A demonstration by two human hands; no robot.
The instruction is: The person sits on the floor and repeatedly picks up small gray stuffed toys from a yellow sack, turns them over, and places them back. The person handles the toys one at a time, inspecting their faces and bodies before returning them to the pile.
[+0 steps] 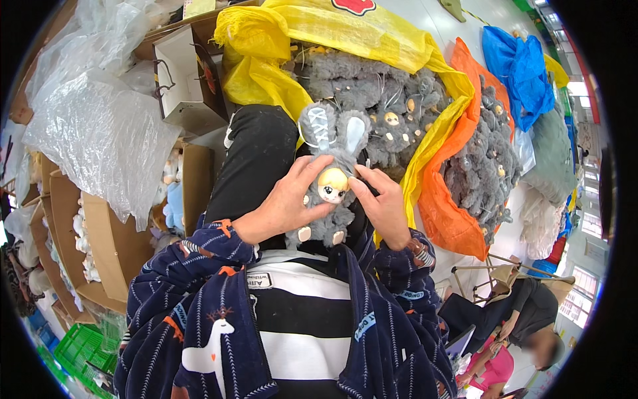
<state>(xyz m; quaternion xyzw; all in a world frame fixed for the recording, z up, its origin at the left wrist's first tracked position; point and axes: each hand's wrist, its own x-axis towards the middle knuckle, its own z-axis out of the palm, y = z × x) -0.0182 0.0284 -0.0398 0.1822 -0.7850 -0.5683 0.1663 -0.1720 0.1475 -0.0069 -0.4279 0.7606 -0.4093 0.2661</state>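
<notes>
Two hands hold one grey bunny toy between them, over black trousers. From my far-off seat, I look down on it in the head view. The toy is long from ears to feet. Its ears point away from my chest, and its feet point back toward my belly. So its long line runs nearly straight out from me, and my fingers come at it from both sides.

My left hand has its first finger above the small face and its thumb below, pinching the head. My right hand is at the other side of the face, with its finger and thumb tips bent in and gripping the edge.

Both hands touch the toy, so neither is nearer, but the left reaches farther across. I think that matters most: the face sits inside the left hand's curve. Just past the toy is a yellow sack full of grey toys.
</notes>
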